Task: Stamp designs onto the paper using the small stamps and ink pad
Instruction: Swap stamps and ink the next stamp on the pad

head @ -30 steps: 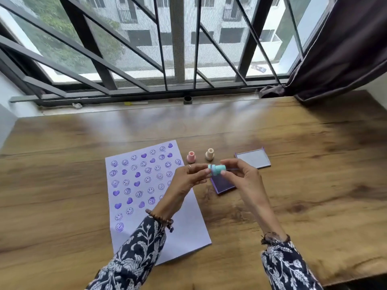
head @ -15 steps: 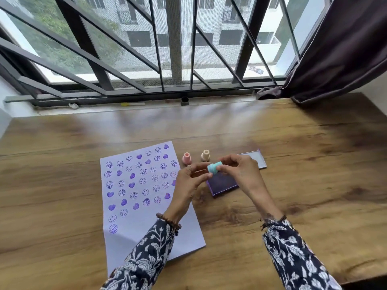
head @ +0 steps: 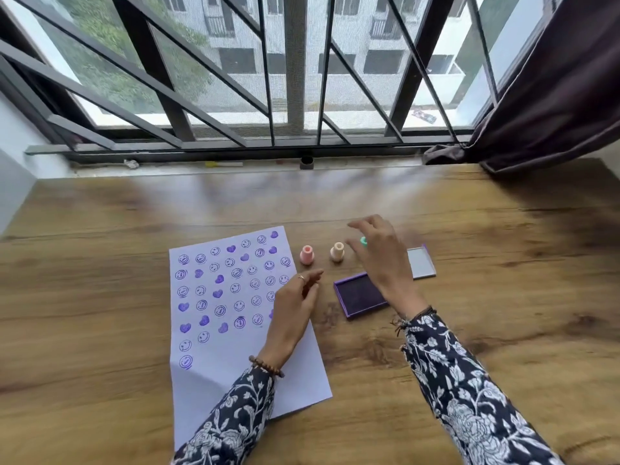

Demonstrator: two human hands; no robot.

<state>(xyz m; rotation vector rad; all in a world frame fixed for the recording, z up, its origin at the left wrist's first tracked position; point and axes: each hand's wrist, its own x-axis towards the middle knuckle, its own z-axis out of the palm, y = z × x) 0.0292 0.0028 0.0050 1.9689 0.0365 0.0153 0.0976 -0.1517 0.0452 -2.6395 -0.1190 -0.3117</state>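
A white paper lies on the wooden table, its upper part covered with several purple smiley and heart prints. My left hand rests on the paper's right edge, fingers loosely curled, holding nothing. A pink stamp and a beige stamp stand upright beyond it. A teal stamp shows just right of the beige one, mostly hidden by my right hand, whose fingers are spread above it. The open purple ink pad lies under my right wrist.
The ink pad's grey lid lies open behind my right hand. The wooden table runs to a window sill and black grille at the back. A dark curtain hangs at the right.
Both hands held the teal stamp together over the ink pad. Now they have parted: my right hand moved up and right with it to the stamp row, my left dropped onto the paper.
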